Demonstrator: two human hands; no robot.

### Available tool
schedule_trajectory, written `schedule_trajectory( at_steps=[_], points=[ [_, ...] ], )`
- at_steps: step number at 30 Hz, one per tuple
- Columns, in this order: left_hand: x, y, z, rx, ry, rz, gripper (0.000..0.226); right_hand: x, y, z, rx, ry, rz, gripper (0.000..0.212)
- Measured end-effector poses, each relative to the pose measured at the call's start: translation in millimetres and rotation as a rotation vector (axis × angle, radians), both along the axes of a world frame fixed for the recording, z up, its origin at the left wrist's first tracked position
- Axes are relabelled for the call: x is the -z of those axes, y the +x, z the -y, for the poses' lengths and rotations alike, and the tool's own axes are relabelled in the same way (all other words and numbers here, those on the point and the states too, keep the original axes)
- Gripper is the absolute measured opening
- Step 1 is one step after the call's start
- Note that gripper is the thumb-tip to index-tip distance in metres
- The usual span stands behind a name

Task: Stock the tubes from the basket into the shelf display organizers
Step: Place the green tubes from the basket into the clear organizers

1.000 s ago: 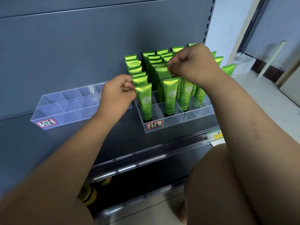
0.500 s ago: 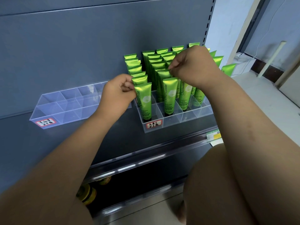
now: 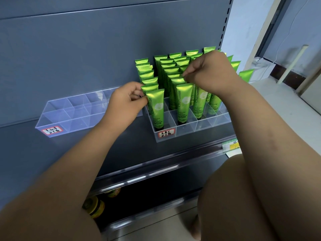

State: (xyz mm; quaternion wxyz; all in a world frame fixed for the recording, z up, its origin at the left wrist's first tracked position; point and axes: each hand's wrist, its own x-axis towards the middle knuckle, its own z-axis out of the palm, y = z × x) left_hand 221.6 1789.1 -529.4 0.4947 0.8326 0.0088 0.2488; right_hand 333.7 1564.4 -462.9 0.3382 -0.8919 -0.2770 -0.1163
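Centrally, a clear organizer (image 3: 224, 117) sits on a grey shelf (image 3: 121, 150), its compartments packed with upright green tubes (image 3: 166, 66) in rows running back to the grey panel (image 3: 86, 49).

1. Left hand (image 3: 126, 101): fingers curled, thumb and fingertips pinching the upper left edge of the corner tube (image 3: 155, 108), which stands in the front-left compartment.
2. Right hand (image 3: 208, 72): fingers curled, fingertips pinching the crimped top of a mid tube (image 3: 176, 81) just behind the front row. The exact compartment cannot be told.

Three front compartments right of centre hold no tubes. A second organizer (image 3: 69, 115) lies at left of frame, partly behind the left hand. Each organizer carries a red-bordered handwritten label (image 3: 166, 133) on its front wall.

A glossy rail (image 3: 156, 171) edges the shelf, with a yellow-green price tag (image 3: 231, 146) at its right end. Below, at lower centre, yellow jars (image 3: 94, 206) stand on a dark shelf. A slotted upright (image 3: 225, 23) bounds the panel at upper right. Beyond it are a pale wall (image 3: 243, 23), a light floor (image 3: 278, 105) and a leaning white pole (image 3: 293, 63). A bare knee (image 3: 225, 188) fills the lower right.
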Motion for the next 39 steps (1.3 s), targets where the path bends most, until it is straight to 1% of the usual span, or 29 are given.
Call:
schedule_trajectory(
  at_steps=[4,11,16,23,26,28,34,39],
  points=[
    [0.2,-0.7,-1.8,-0.009,0.001,-0.023,0.021,-0.1,0.0,1.6,0.005,-0.006,-0.007,0.012],
    [3.7,0.9,-6.2,-0.020,0.006,-0.008,0.013,-1.0,-1.6,1.0,-0.009,0.007,-0.033,0.014],
    [5.4,5.1,-3.5,-0.024,0.003,-0.024,0.016,-2.4,-4.9,1.4,-0.017,0.033,-0.017,0.016],
    [7.5,8.9,-4.3,-0.038,-0.049,-0.021,0.022,-3.1,-6.8,1.4,-0.053,0.010,-0.016,0.023],
    [4.7,5.1,-1.1,-0.033,-0.072,-0.014,0.034,-3.9,-7.4,1.4,-0.061,0.010,-0.020,0.023],
    [3.7,2.9,0.3,-0.029,-0.077,-0.008,0.037,-4.0,-8.2,1.1,-0.065,0.012,-0.025,0.023],
    [7.2,0.1,-1.1,-0.032,-0.075,-0.031,0.029,-4.1,-8.4,-0.1,-0.056,0.005,-0.028,0.022],
    [8.7,-2.9,0.1,-0.027,-0.052,-0.037,0.032,-3.4,-9.3,0.0,-0.051,-0.007,-0.008,0.020]
  ],
)
